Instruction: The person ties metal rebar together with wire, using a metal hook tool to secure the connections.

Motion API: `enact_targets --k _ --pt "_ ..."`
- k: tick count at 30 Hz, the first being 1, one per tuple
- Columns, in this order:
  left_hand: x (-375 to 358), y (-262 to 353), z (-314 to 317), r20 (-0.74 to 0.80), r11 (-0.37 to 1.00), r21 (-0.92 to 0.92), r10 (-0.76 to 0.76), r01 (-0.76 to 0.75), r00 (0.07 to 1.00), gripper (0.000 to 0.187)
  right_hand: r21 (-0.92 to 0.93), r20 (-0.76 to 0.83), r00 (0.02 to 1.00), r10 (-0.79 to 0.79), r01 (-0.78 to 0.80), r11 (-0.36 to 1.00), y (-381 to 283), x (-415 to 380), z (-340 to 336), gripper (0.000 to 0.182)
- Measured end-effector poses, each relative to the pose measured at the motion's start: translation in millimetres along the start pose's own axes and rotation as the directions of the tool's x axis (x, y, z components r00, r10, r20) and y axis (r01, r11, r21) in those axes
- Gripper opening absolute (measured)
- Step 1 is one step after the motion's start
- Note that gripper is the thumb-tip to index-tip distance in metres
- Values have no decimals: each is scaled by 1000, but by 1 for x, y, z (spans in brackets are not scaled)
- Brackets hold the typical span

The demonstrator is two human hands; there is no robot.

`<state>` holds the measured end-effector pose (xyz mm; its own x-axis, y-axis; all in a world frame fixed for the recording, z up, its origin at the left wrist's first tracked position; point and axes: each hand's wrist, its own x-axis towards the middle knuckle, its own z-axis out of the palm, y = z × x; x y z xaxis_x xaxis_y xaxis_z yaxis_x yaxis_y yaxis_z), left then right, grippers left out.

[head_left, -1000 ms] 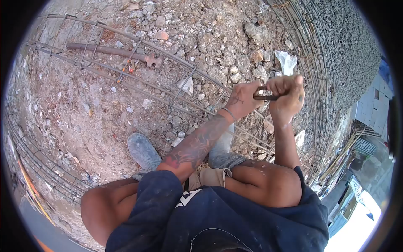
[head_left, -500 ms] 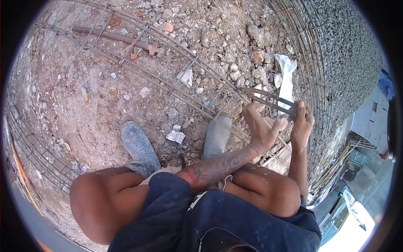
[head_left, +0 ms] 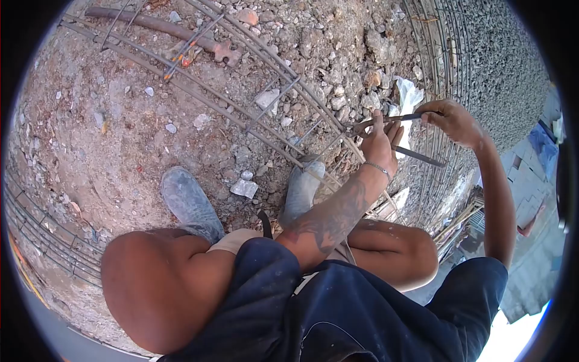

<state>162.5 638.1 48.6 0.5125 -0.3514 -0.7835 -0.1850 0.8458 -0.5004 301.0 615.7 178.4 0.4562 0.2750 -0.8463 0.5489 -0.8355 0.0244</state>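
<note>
Right hand [head_left: 453, 123] closed around one handle of spread pincers [head_left: 421, 157]; left hand [head_left: 378, 146], fingers extended, at the handles. The pincers' head meets a steel bar frame [head_left: 276, 62] above rubble [head_left: 325, 54].

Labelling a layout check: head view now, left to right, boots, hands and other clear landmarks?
Left boot → pale stone → right boot → left hand → right hand → blue sheeting.
</note>
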Motion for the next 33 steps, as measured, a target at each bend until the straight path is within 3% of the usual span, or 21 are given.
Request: enact_targets --k 3,5,9,11,13,15,17,19,21,23,24,25,26,27,28,29,31,33 --pt "2 6 10 -30 998 -53 -37 36 999 44 -55 29 998 -49 50 997 -1 26 -17 27" --pt "-1 9 14 -70 997 -71 17 -22 997 41 -58 171 984 -40 50 997 -4 41 -26 28" --pt "4 26 29 -227 972 -229 -108 55 968 29 -79 342 938 48 -23 997 -14 73 -42 31" --pt "11 28 33 -258 962 -271 -120 47 959 24 -120 360 931 56 -14 993 -22 75 -44 31" --pt "16 31 38 -281 946 -321 -129 34 951 18 -159 240 962 -129 170 973 -31 71 -45 31" --pt "18 38 39 -274 924 -372 -205 93 940 16 -167 288 951 -113 166 972 -54 64 -48 31" --pt "14 41 39 -289 950 -300 -179 89 940 16 -241 330 943 -51 137 961 -90 51 -54 30" --pt "15 45 37 -298 946 -302 -210 117 931 17 -234 327 942 -76 159 959 -93 48 -52 30" --pt "13 45 37 -291 939 -321 -219 121 931 27 -159 311 950 -31 84 984 -87 49 -50 30" --pt "9 45 41 -384 943 -304 -249 133 889 27 -141 388 919 69 -15 990 -87 43 -49 34" --pt "7 43 43 -424 952 -272 -249 140 871 26 -129 410 912 12 45 991 -77 36 -44 34" --pt "2 39 39 -388 974 -203 -174 100 905 20 33 521 838 161 -209 977 -83 28 -42 35" --pt "-1 36 38 -413 979 -187 -150 78 898 20 215 620 716 319 -547 809 -88 29 -39 35" --pt "-3 30 37 -432 983 -172 -132 62 892 21 326 733 546 406 -806 495 -95 30 -38 36" --pt "-2 25 32 -434 983 -170 -135 66 891 21 327 808 455 374 -875 358 -100 33 -38 35" --pt "-1 22 27 -416 987 -152 -106 46 903 21 323 810 454 372 -874 362 -97 32 -34 35" --pt "9 16 19 -365 991 -131 -60 12 929 23 376 845 494 204 -821 429 -83 28 -20 31" --pt "-4 19 9 -340 996 84 3 27 940 22 286 754 538 377 -786 548 -99 6 5 22"
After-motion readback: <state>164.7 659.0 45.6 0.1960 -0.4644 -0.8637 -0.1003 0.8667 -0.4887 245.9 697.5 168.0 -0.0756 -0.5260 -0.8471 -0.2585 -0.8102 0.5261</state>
